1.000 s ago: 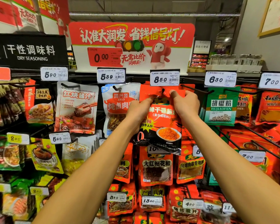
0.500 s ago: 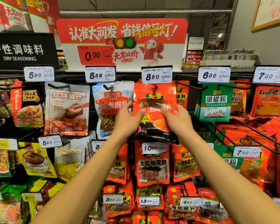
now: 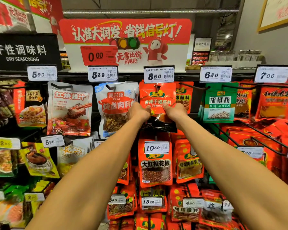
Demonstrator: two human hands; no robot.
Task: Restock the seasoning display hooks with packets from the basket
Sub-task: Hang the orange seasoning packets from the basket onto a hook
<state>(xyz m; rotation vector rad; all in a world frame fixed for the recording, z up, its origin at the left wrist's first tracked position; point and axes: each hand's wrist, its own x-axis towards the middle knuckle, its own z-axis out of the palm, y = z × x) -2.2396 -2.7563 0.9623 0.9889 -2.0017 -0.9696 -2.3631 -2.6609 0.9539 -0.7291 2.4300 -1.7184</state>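
Note:
A red and black seasoning packet (image 3: 157, 97) hangs from the hook (image 3: 157, 86) under the 8.50 price tag (image 3: 159, 74). My left hand (image 3: 138, 112) grips the packet's left edge near its middle. On the other edge my right hand (image 3: 174, 112) grips it at the same height. Both thumbs lie on the packet's front. Its black lower part shows below my hands. The basket is out of view.
Neighbouring hooks carry a white stew-spice packet (image 3: 115, 107), green pepper powder packets (image 3: 219, 103) and more red packets (image 3: 273, 103). Bare black hook rods (image 3: 256, 135) jut out at the right. A red promotional sign (image 3: 125, 42) stands above the rail.
My hands slid down from the packet's top corners to its middle. The packet now hangs on the hook with its top edge showing. The camera view shifted slightly.

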